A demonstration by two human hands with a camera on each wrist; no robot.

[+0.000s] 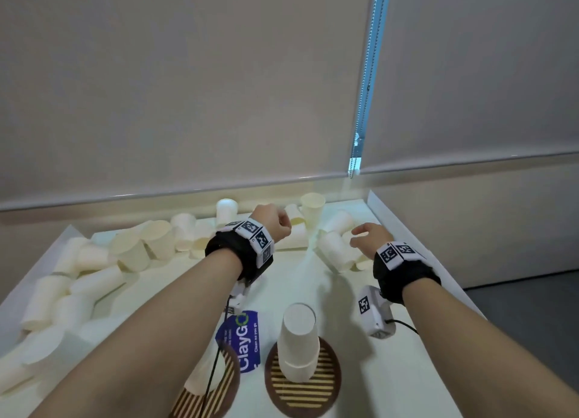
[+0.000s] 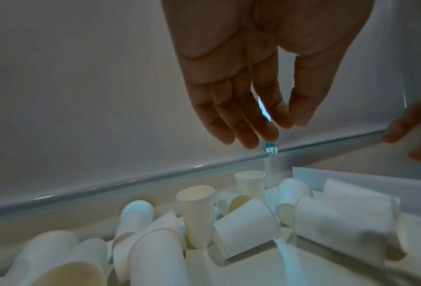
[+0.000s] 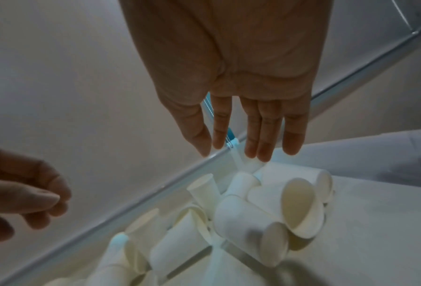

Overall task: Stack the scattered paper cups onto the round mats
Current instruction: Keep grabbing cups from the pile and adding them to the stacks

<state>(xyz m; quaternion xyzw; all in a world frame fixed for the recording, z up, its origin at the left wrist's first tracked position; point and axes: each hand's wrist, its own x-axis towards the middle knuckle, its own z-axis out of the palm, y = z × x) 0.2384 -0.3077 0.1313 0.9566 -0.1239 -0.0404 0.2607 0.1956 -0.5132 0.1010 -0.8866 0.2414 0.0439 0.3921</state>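
Several white paper cups lie scattered along the back and left of the white tray. An upside-down cup stack stands on the right round striped mat. The left mat is half hidden by my left forearm, with a cup on it. My left hand hovers empty over the back cups, its fingers relaxed and pointing down above an upright cup. My right hand hangs open and empty over the right cluster, fingers straight above lying cups.
A blue ClayGo label lies between the mats. The tray's raised right wall stands just beyond my right hand. A window sill, roller blinds and a bead chain are behind. Grey floor shows at the right.
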